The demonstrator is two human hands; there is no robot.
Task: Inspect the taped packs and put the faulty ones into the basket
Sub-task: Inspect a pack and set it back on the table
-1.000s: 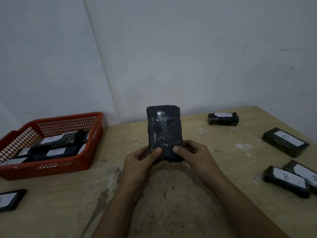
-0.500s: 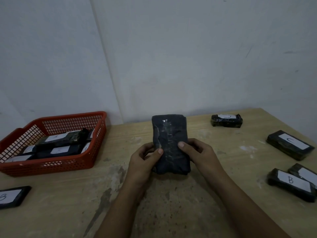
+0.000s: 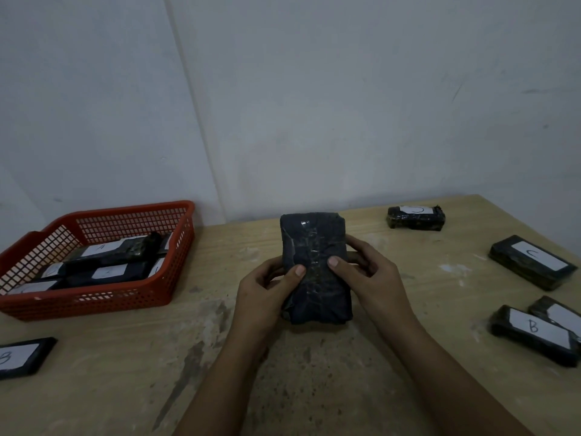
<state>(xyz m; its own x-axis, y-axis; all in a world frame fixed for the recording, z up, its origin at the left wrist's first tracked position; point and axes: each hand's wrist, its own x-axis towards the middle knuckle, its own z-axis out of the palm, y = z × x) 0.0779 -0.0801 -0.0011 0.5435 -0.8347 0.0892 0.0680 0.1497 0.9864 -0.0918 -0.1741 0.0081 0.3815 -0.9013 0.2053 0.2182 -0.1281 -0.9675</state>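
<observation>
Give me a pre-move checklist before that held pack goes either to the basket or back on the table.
1. Grip secure: ok. The left hand and right hand both hold the dark taped pack, thumbs on its face.
2. Tape condition judged: cannot tell. The tape looks wrinkled, but no clear fault shows.
3. Label side checked: not ok. No white label shows on the face turned up.
4. Room in the red basket: ok. Several packs lie inside, with space near its back wall.
5. Path to the basket: ok. Bare table lies between.
</observation>
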